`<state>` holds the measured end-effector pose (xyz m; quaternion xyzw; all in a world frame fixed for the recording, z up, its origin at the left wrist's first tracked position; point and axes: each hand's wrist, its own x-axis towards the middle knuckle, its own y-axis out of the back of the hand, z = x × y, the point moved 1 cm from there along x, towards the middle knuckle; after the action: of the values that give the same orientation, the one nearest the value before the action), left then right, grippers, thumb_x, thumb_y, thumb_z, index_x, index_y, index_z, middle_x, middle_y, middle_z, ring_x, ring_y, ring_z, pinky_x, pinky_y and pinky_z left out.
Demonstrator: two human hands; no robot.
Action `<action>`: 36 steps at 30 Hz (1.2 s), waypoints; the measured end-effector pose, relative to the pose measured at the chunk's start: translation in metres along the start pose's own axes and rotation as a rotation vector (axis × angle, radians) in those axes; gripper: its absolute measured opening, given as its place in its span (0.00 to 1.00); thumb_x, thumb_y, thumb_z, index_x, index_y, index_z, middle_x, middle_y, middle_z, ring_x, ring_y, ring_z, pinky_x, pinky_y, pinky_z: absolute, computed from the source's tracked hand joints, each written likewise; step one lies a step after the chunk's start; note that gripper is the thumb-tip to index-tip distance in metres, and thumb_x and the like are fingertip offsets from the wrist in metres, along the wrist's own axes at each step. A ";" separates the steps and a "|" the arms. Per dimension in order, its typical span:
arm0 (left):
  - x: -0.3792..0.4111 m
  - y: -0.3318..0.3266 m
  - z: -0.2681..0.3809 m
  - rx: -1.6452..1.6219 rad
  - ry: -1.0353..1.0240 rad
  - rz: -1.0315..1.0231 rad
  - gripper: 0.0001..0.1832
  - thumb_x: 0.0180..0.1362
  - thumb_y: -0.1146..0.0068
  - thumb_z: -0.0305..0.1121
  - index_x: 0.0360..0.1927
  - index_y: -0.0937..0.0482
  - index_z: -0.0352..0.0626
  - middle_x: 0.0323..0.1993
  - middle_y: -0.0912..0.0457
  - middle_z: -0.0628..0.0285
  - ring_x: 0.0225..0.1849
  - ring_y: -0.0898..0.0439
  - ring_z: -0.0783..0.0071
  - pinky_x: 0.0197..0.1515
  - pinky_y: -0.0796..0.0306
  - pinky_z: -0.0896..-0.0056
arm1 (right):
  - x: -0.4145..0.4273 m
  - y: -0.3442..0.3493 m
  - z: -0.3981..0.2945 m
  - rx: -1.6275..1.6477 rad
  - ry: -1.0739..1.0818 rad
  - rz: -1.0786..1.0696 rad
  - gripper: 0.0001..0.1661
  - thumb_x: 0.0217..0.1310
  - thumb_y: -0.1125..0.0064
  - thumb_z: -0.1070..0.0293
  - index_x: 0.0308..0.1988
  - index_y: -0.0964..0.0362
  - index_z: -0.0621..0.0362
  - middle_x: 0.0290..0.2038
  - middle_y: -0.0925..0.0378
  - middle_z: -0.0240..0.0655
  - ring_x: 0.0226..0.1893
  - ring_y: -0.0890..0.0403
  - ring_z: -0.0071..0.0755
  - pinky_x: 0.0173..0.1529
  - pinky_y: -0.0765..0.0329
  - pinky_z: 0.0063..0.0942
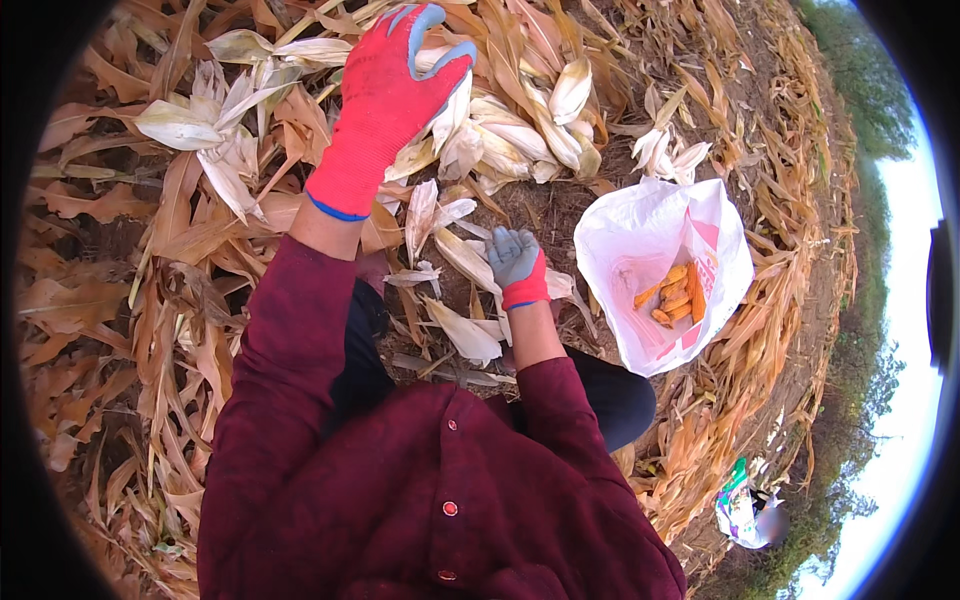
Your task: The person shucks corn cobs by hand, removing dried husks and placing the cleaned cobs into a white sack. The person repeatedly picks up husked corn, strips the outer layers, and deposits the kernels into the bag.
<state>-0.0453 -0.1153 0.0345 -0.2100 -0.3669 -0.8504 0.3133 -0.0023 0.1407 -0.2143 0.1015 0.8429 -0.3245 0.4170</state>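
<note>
My left hand (405, 82), in a red glove with grey fingers, reaches far out over a heap of pale corn husks (510, 139). Its thumb and forefinger are spread, and nothing shows between them; the other fingertips are partly hidden. My right hand (517, 262), gloved alike, is palm up with loosely bent fingers and an empty palm, close above husks (465, 259) between my knees. To its right stands a white woven plastic sack (600, 232), its mouth wide, with several husked orange corn cobs (675, 296) inside.
Dry brown corn leaves and stalks (180, 217) cover the ground on the left and along the right. More pale husks (667, 154) lie beyond the sack. Farther off at the lower right is a person (769, 525) beside a white, green and purple sack (736, 510), near green bushes.
</note>
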 end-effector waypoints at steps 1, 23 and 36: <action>0.000 0.001 -0.005 0.115 -0.061 0.008 0.25 0.52 0.34 0.40 0.53 0.24 0.46 0.54 0.24 0.58 0.57 0.26 0.63 0.60 0.34 0.66 | 0.013 0.001 0.028 -0.012 -0.074 0.071 0.28 0.70 0.59 0.52 0.60 0.44 0.61 0.56 0.32 0.46 0.51 0.24 0.45 0.59 0.29 0.46; 0.003 0.019 -0.015 -0.005 -0.027 -0.019 0.26 0.48 0.31 0.28 0.53 0.25 0.42 0.53 0.23 0.55 0.56 0.25 0.61 0.58 0.33 0.65 | 0.211 -0.139 0.037 -2.133 0.593 -0.046 0.21 0.54 0.42 0.60 0.49 0.28 0.50 0.48 0.26 0.46 0.49 0.22 0.51 0.50 0.25 0.43; 0.005 0.013 0.000 -0.305 0.266 -0.213 0.24 0.52 0.34 0.34 0.53 0.25 0.41 0.44 0.19 0.57 0.45 0.21 0.66 0.51 0.29 0.70 | 0.165 -0.018 -0.036 -1.216 0.409 -0.073 0.27 0.51 0.33 0.53 0.45 0.27 0.61 0.36 0.19 0.42 0.34 0.17 0.35 0.34 0.22 0.30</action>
<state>-0.0401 -0.1245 0.0441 -0.1013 -0.2098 -0.9444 0.2320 -0.1374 0.1328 -0.3174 -0.1222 0.9418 0.2234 0.2197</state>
